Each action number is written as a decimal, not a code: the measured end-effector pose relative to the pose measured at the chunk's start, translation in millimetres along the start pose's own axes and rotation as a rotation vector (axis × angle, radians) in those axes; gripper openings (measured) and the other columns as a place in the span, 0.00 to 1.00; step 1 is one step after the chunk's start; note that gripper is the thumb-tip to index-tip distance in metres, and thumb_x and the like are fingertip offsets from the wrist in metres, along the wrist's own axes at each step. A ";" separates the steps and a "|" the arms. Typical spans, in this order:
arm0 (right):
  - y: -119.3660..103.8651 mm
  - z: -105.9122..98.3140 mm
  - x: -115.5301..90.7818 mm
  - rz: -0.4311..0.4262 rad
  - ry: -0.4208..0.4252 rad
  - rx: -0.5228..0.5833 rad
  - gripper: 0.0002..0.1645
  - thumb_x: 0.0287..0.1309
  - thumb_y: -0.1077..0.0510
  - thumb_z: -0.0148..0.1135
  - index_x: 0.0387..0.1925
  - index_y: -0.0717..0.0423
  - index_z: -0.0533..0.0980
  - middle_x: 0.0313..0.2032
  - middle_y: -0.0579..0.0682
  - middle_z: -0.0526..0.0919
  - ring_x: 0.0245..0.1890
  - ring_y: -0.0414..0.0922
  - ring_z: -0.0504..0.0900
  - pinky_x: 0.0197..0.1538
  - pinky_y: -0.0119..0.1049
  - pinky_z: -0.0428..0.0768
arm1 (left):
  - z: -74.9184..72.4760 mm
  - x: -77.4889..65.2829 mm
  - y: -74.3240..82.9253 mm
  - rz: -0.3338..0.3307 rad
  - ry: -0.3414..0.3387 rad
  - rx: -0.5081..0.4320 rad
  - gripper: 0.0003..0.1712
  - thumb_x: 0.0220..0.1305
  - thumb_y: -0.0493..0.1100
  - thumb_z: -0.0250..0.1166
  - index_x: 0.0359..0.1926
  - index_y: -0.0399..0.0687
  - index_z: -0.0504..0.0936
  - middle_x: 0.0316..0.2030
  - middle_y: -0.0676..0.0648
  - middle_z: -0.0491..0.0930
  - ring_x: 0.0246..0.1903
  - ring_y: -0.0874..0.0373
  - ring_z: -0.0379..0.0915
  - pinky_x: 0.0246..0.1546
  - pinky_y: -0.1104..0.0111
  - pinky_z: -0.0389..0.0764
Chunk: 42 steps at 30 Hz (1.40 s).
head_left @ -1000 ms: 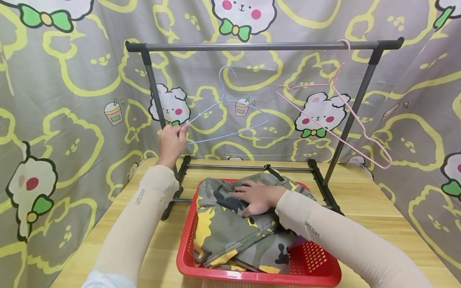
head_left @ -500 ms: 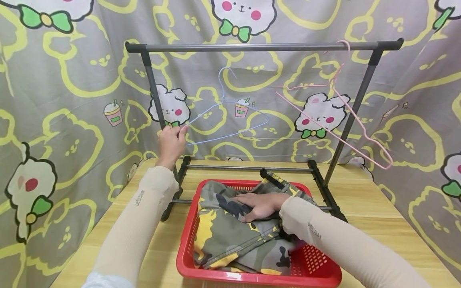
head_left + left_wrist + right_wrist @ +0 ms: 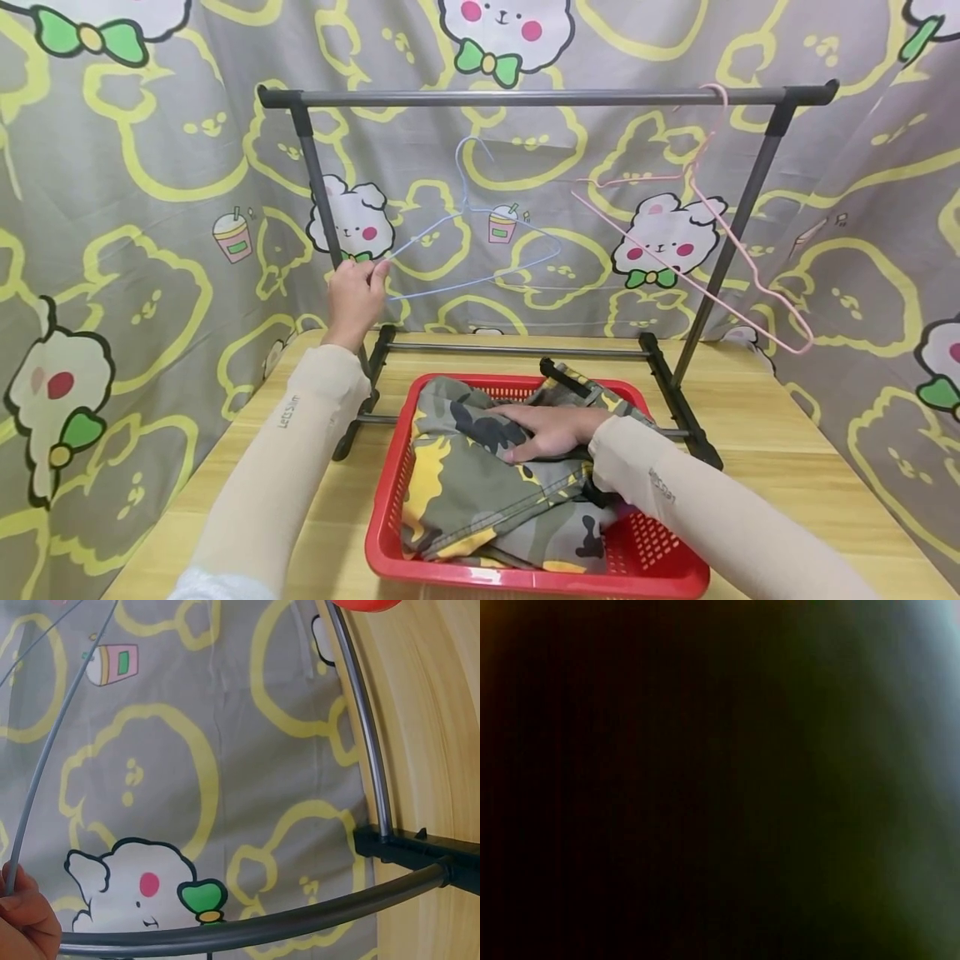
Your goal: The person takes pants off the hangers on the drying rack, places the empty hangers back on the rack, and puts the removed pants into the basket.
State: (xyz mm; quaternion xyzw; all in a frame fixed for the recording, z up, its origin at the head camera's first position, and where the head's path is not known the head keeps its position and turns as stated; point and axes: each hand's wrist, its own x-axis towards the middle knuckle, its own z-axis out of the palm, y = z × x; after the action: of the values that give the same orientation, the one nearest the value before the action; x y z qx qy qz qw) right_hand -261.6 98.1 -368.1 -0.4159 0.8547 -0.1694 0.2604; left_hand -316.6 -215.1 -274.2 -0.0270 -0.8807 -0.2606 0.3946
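Note:
My left hand [image 3: 357, 302] grips one end of a blue clothes hanger [image 3: 474, 282], held up below the rack's top bar with its hook free. The left wrist view shows the fingers [image 3: 27, 915] around the thin hanger wire [image 3: 46, 742]. My right hand [image 3: 553, 429] rests on a folded camouflage garment [image 3: 480, 475] in grey, green, yellow and black, its fingers extended and the tips partly sunk in the cloth. A red plastic basket [image 3: 386, 517] holds the garment. The right wrist view is too dark and blurred to make anything out.
A grey metal garment rack [image 3: 517, 98] with black feet stands on the wooden table [image 3: 795, 417] behind the basket. From its bar, at the right, hangs a pink hanger [image 3: 742, 237]. A patterned curtain [image 3: 187, 333] surrounds the table.
My right hand has shifted slightly to the right and down into the garment, and the cloth at the back has slumped, baring the basket's rear rim. My left hand and the blue hanger have barely moved.

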 end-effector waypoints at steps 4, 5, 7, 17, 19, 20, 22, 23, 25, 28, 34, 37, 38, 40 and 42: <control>-1.3 -3.8 -8.7 -0.009 0.036 -0.088 0.49 0.53 0.27 0.47 0.69 0.45 0.46 0.68 0.45 0.50 0.66 0.44 0.50 0.62 0.47 0.56 | -3.3 -0.3 -0.2 0.010 0.012 -0.007 0.25 0.65 0.53 0.53 0.20 0.38 0.76 0.23 0.39 0.68 0.29 0.42 0.64 0.31 0.53 0.64; -2.0 -5.6 -12.6 -0.010 0.043 -0.103 0.50 0.53 0.27 0.46 0.70 0.46 0.46 0.68 0.46 0.49 0.66 0.44 0.50 0.62 0.47 0.55 | -4.1 -0.4 -0.5 0.016 0.019 -0.012 0.25 0.65 0.53 0.53 0.20 0.38 0.76 0.22 0.39 0.68 0.29 0.42 0.64 0.31 0.53 0.64; -3.6 -9.4 -21.6 -0.012 0.071 -0.135 0.51 0.53 0.27 0.47 0.70 0.48 0.46 0.68 0.47 0.50 0.66 0.45 0.50 0.63 0.48 0.55 | -5.6 -0.6 -1.5 0.030 0.031 -0.019 0.26 0.65 0.53 0.53 0.20 0.38 0.75 0.22 0.39 0.68 0.28 0.42 0.64 0.31 0.52 0.64; 7.9 -17.7 -56.7 0.075 0.215 -0.315 0.53 0.48 0.25 0.50 0.69 0.46 0.51 0.69 0.50 0.43 0.68 0.51 0.45 0.61 0.57 0.50 | -9.4 -2.4 -5.3 0.004 0.014 0.005 0.27 0.66 0.54 0.52 0.19 0.38 0.73 0.23 0.38 0.69 0.29 0.41 0.65 0.33 0.51 0.64; 10.1 -17.1 -60.4 0.094 0.174 -0.316 0.53 0.49 0.26 0.49 0.69 0.48 0.50 0.70 0.52 0.40 0.68 0.53 0.40 0.62 0.58 0.49 | -9.1 -2.6 -5.3 -0.001 0.006 0.008 0.27 0.66 0.54 0.52 0.20 0.38 0.74 0.23 0.39 0.69 0.29 0.42 0.64 0.33 0.52 0.64; 9.9 -17.1 -62.1 0.101 0.146 -0.304 0.52 0.50 0.27 0.50 0.69 0.49 0.50 0.70 0.54 0.39 0.68 0.55 0.39 0.62 0.59 0.48 | -9.2 -2.7 -5.2 -0.002 0.003 0.010 0.26 0.66 0.54 0.52 0.20 0.38 0.74 0.23 0.39 0.69 0.29 0.42 0.64 0.33 0.52 0.64; 8.2 -16.9 -64.4 0.133 0.080 -0.288 0.51 0.52 0.27 0.49 0.69 0.49 0.50 0.70 0.53 0.38 0.68 0.55 0.35 0.62 0.57 0.48 | -9.0 -2.7 -5.3 0.000 0.003 0.012 0.26 0.66 0.54 0.52 0.20 0.38 0.75 0.23 0.40 0.68 0.29 0.43 0.64 0.32 0.53 0.64; 6.6 -16.9 -65.3 0.149 0.047 -0.275 0.50 0.52 0.28 0.49 0.69 0.49 0.50 0.70 0.53 0.38 0.68 0.55 0.34 0.62 0.58 0.48 | -9.0 -2.7 -5.2 0.002 0.003 0.011 0.26 0.66 0.54 0.52 0.20 0.38 0.75 0.23 0.40 0.68 0.28 0.43 0.64 0.32 0.53 0.64; 3.8 -16.5 -66.3 0.190 -0.015 -0.249 0.50 0.52 0.28 0.49 0.69 0.48 0.50 0.70 0.54 0.40 0.68 0.55 0.36 0.62 0.58 0.50 | -9.0 -2.7 -5.7 0.002 0.003 0.009 0.26 0.66 0.54 0.51 0.20 0.38 0.74 0.23 0.40 0.68 0.28 0.44 0.64 0.31 0.54 0.64; 2.1 -16.0 -66.9 0.255 -0.089 -0.199 0.50 0.50 0.27 0.49 0.69 0.43 0.50 0.69 0.53 0.44 0.68 0.54 0.42 0.61 0.56 0.53 | -9.4 -3.3 -5.7 -0.002 0.001 0.010 0.26 0.66 0.54 0.51 0.21 0.38 0.75 0.23 0.40 0.68 0.29 0.44 0.64 0.32 0.54 0.64; 9.3 -18.9 -64.0 0.332 -0.156 -0.076 0.51 0.45 0.27 0.55 0.68 0.39 0.52 0.67 0.50 0.54 0.65 0.51 0.54 0.60 0.54 0.57 | -9.8 -3.9 -5.6 -0.006 -0.019 0.019 0.27 0.67 0.55 0.50 0.22 0.37 0.76 0.23 0.40 0.68 0.29 0.45 0.64 0.32 0.54 0.65; 14.4 -20.9 -58.9 0.356 -0.171 -0.047 0.53 0.42 0.25 0.56 0.68 0.39 0.52 0.65 0.50 0.58 0.63 0.52 0.57 0.59 0.54 0.58 | -9.9 -3.6 -5.3 0.000 -0.022 0.025 0.27 0.67 0.55 0.49 0.22 0.38 0.75 0.23 0.41 0.68 0.28 0.45 0.64 0.32 0.55 0.65; 16.3 -21.4 -56.9 0.365 -0.172 -0.046 0.54 0.40 0.25 0.56 0.67 0.38 0.53 0.64 0.50 0.59 0.63 0.52 0.58 0.59 0.54 0.58 | -9.9 -3.4 -5.2 0.001 -0.023 0.024 0.27 0.67 0.56 0.49 0.22 0.38 0.75 0.23 0.41 0.68 0.28 0.45 0.63 0.31 0.55 0.65; 19.7 -23.1 -53.6 0.358 -0.175 -0.045 0.53 0.41 0.25 0.56 0.67 0.38 0.53 0.64 0.51 0.59 0.63 0.52 0.57 0.59 0.54 0.58 | -9.8 -3.1 -5.3 0.006 -0.022 0.025 0.28 0.67 0.55 0.49 0.21 0.38 0.75 0.23 0.41 0.68 0.28 0.45 0.64 0.32 0.55 0.65; 21.8 -24.2 -51.1 0.360 -0.172 -0.038 0.53 0.41 0.26 0.57 0.67 0.37 0.53 0.65 0.51 0.58 0.64 0.52 0.56 0.59 0.54 0.58 | -10.0 -3.2 -5.3 0.010 -0.023 0.026 0.27 0.67 0.55 0.49 0.21 0.38 0.75 0.23 0.41 0.68 0.28 0.45 0.64 0.32 0.55 0.65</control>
State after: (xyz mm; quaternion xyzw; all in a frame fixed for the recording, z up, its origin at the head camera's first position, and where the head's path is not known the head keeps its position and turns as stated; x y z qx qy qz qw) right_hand -262.9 153.7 -344.0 -0.2741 0.8928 -0.0677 0.3508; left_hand -309.0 -224.0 -273.3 -0.0295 -0.8884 -0.2467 0.3861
